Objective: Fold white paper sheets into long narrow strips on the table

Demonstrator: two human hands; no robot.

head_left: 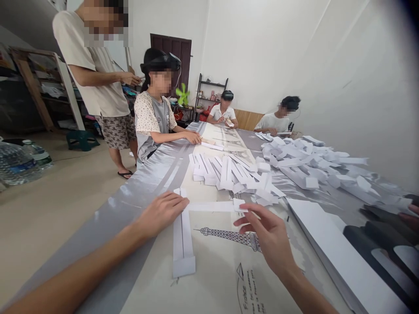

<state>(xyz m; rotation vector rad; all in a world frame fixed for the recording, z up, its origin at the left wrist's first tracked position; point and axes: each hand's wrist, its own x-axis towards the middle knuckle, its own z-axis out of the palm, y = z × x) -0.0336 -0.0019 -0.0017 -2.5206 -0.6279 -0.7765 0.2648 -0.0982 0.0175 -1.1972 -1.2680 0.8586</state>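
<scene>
A white folded paper strip [183,244] lies lengthwise on the table, with a seam along its middle and a folded flap at its near end. My left hand [165,211] lies over its upper part, fingers together and nearly flat, thumb hidden. From there a second white paper strip [209,206] runs crosswise to the right; its left end is by my left fingertips. My right hand [266,231] has its fingertips at the folded right end of this strip, seemingly pinching it, with the other fingers loosely curled. Under both strips is a printed sheet with an Eiffel Tower drawing [229,236].
Folded paper strips [225,172] lie piled just ahead, and a larger heap of white paper pieces [304,159] is at the right. A stack of white sheets [340,253] sits near my right arm, beside dark objects. Several people are around the table; a green stool [81,139] stands left.
</scene>
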